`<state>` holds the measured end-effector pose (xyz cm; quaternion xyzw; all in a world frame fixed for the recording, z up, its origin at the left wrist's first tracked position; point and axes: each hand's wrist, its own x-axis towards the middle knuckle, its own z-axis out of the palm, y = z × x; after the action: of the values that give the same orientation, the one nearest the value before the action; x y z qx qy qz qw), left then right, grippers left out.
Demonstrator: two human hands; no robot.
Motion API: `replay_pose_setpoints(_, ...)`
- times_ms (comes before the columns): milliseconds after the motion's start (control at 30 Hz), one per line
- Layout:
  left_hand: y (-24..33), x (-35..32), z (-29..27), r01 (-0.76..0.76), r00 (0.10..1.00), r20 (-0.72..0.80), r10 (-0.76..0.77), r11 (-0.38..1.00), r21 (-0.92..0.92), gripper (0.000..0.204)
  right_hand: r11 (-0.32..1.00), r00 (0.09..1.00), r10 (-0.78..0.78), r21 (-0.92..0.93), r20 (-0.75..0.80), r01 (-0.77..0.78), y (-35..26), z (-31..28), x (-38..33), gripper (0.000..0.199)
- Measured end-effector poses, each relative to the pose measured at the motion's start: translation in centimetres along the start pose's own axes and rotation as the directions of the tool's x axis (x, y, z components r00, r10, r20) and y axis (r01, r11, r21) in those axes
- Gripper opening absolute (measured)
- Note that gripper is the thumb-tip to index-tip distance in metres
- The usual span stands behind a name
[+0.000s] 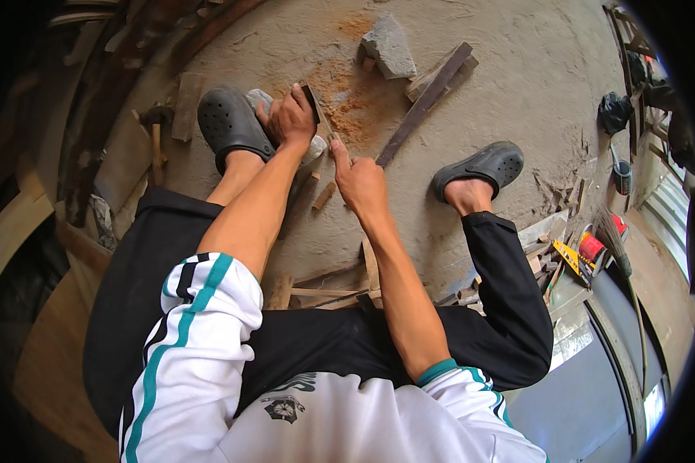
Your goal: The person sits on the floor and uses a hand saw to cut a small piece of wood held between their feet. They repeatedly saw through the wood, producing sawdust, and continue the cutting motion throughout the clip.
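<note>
My left hand is closed around a short dark wooden piece, just to the right of my left shoe. A pale grey stone shows partly beneath that hand. My right hand is closed on the near end of a thin, flat, brownish strip, its thumb stretched along it. The strip's far end meets or lies close against the dark piece; whether it is a blade or wood I cannot tell. Orange-brown sawdust is scattered on the ground just beyond both hands.
Beyond my hands stand a grey stone block and a long dark wooden strip leaning on another board. Small offcuts lie between my feet. At right are a broom, a yellow tool and a red can.
</note>
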<state>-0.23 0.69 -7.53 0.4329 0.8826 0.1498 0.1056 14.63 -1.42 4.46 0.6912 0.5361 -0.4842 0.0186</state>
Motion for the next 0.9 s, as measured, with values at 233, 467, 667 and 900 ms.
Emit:
replay_pose_setpoints(233,1.0,-0.9,-0.3,0.067,0.998,0.007,-0.067,0.993,-0.101,0.047,1.0,1.0,-0.019,-0.008,-0.02,0.019,0.5,0.3,-0.2,0.072)
replay_pose_setpoints(467,1.5,-0.1,-1.0,0.172,0.978,0.126,-0.166,0.985,-0.034,0.047,0.999,0.998,-0.039,-0.04,-0.05,0.037,0.8,0.9,0.0,0.073)
replay_pose_setpoints(667,1.1,0.2,-0.5,0.172,0.984,0.064,-0.167,0.981,-0.091,0.047,1.0,1.0,0.012,0.024,0.009,-0.013,0.3,0.4,-0.5,0.072)
replay_pose_setpoints(900,0.5,0.1,0.8,0.155,0.987,0.051,-0.151,0.983,-0.099,0.048,0.997,0.997,0.07,0.042,0.013,-0.07,-0.1,-0.3,-3.1,0.071)
